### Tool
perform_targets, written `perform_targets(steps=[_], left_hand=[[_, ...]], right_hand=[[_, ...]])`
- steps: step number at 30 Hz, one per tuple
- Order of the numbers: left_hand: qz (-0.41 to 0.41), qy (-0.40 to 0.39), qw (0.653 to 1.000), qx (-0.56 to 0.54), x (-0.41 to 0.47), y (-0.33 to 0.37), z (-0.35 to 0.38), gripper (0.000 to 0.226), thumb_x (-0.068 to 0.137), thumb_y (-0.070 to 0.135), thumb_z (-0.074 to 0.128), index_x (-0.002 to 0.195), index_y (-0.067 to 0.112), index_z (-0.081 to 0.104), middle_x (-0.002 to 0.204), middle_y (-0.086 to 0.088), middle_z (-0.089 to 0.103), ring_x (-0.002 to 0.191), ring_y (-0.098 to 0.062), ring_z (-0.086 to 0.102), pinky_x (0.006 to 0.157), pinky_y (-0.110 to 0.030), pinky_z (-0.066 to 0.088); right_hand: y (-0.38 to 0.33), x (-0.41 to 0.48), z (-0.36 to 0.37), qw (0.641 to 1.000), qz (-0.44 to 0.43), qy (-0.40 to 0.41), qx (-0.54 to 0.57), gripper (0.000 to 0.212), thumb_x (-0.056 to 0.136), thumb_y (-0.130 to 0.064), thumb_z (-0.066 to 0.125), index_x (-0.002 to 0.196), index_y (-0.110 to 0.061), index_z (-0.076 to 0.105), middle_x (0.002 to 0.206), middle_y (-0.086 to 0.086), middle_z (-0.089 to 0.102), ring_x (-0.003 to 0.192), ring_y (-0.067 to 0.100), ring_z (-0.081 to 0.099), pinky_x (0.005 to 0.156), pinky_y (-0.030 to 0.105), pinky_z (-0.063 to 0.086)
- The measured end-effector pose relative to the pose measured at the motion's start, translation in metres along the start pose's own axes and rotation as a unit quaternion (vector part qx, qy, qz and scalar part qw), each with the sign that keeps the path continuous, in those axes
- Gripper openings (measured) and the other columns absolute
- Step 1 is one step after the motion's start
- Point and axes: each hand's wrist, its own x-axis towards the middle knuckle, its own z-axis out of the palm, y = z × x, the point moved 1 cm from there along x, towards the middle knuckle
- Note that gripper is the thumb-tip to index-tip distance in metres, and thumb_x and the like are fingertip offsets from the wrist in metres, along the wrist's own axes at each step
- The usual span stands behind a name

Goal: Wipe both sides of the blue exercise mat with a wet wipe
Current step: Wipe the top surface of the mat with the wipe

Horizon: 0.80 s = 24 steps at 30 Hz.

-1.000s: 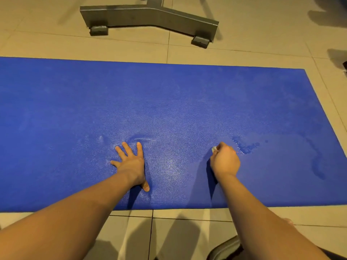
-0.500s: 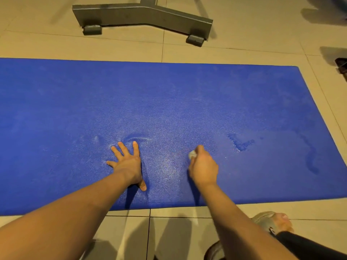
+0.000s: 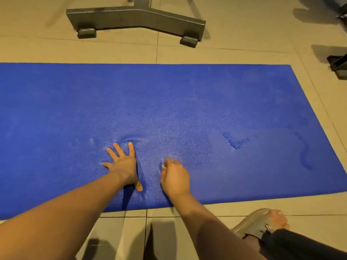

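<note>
We press our left hand (image 3: pixel 123 164) flat on the blue exercise mat (image 3: pixel 169 102), fingers spread and thumb pointing back toward us. Just to its right, our right hand (image 3: pixel 175 178) curls over a wet wipe (image 3: pixel 164 166), of which only a small pale bit shows at the fingertips, touching the mat. Well to the right of the right hand lie darker wet patches (image 3: pixel 235 142) and a long damp streak (image 3: pixel 305 156). Beyond both hands, past the mat's far edge, a grey metal stand base (image 3: pixel 135 17) sits on the beige tiled floor (image 3: pixel 225 53). Behind the right hand, near its forearm, our sandalled foot (image 3: pixel 262 220) rests on the tiles.
</note>
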Motion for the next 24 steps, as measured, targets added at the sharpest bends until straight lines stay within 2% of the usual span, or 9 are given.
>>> perform_targets(steps=[2, 4, 11, 14, 16, 19, 22, 24], left_hand=[[0.001, 0.002, 1.0, 0.0, -0.001, -0.001, 0.0, 0.176, 0.041, 0.054, 0.099, 0.152, 0.022, -0.034, 0.155, -0.031, -0.035, 0.144, -0.058, -0.025, 0.111, -0.079, 0.016], [0.004, 0.001, 1.0, 0.0, 0.0, -0.001, 0.0, 0.176, 0.042, 0.054, 0.099, 0.152, 0.022, -0.034, 0.155, -0.03, -0.035, 0.144, -0.057, -0.025, 0.111, -0.079, 0.016], [0.005, -0.001, 1.0, -0.006, 0.002, 0.0, 0.0, 0.176, 0.043, 0.052, 0.1, 0.151, 0.021, -0.035, 0.155, -0.03, -0.036, 0.143, -0.058, -0.026, 0.111, -0.08, 0.014], [0.004, -0.003, 1.0, -0.008, 0.002, -0.001, 0.0, 0.176, 0.042, 0.052, 0.1, 0.151, 0.022, -0.035, 0.155, -0.03, -0.037, 0.143, -0.058, -0.027, 0.111, -0.08, 0.013], [0.004, -0.002, 1.0, -0.008, 0.003, 0.0, 0.001, 0.177, 0.042, 0.052, 0.1, 0.151, 0.023, -0.036, 0.155, -0.03, -0.037, 0.143, -0.057, -0.028, 0.111, -0.08, 0.013], [-0.002, 0.001, 1.0, -0.006, 0.002, 0.0, 0.0, 0.177, 0.041, 0.053, 0.1, 0.151, 0.024, -0.036, 0.155, -0.029, -0.037, 0.144, -0.056, -0.027, 0.111, -0.08, 0.013], [-0.007, 0.005, 1.0, -0.001, 0.001, 0.0, 0.0, 0.177, 0.041, 0.053, 0.1, 0.15, 0.025, -0.037, 0.156, -0.028, -0.037, 0.144, -0.056, -0.027, 0.112, -0.079, 0.013], [-0.009, 0.007, 1.0, 0.002, 0.0, 0.0, -0.001, 0.176, 0.042, 0.054, 0.099, 0.15, 0.025, -0.037, 0.156, -0.028, -0.037, 0.144, -0.056, -0.027, 0.112, -0.078, 0.014]], right_hand=[[0.0, 0.001, -0.001, 0.999, -0.024, -0.02, -0.022, 0.02, 0.104, -0.028, 0.045, 0.112, -0.016, 0.058, 0.111, 0.012, 0.062, 0.097, 0.033, 0.063, 0.069, 0.035, 0.04], [0.016, 0.005, -0.009, 0.999, -0.013, -0.003, -0.029, 0.02, 0.105, -0.031, 0.044, 0.11, -0.017, 0.057, 0.11, 0.01, 0.062, 0.096, 0.032, 0.063, 0.069, 0.035, 0.041], [0.11, 0.021, -0.054, 0.983, 0.158, 0.094, -0.005, 0.018, 0.102, -0.031, 0.051, 0.098, -0.014, 0.056, 0.101, 0.012, 0.066, 0.089, 0.036, 0.062, 0.064, 0.035, 0.038], [0.107, 0.017, -0.051, 0.975, 0.189, 0.117, 0.001, 0.02, 0.103, -0.029, 0.05, 0.099, -0.011, 0.057, 0.1, 0.015, 0.066, 0.086, 0.037, 0.063, 0.063, 0.037, 0.04], [0.084, 0.009, -0.037, 0.979, 0.174, 0.11, 0.003, 0.021, 0.103, -0.028, 0.047, 0.103, -0.01, 0.058, 0.102, 0.015, 0.067, 0.09, 0.037, 0.064, 0.067, 0.039, 0.045], [0.037, -0.007, -0.01, 0.993, 0.097, 0.061, 0.009, 0.023, 0.103, -0.027, 0.043, 0.109, -0.011, 0.059, 0.107, 0.013, 0.067, 0.096, 0.034, 0.065, 0.073, 0.038, 0.047], [0.007, -0.021, 0.004, 1.0, -0.011, -0.018, -0.008, 0.022, 0.103, -0.028, 0.045, 0.113, -0.013, 0.058, 0.11, 0.011, 0.066, 0.096, 0.031, 0.065, 0.07, 0.035, 0.044], [0.015, -0.019, -0.002, 0.998, -0.037, -0.035, -0.03, 0.021, 0.103, -0.029, 0.046, 0.114, -0.014, 0.057, 0.111, 0.011, 0.065, 0.096, 0.032, 0.065, 0.068, 0.034, 0.041]])
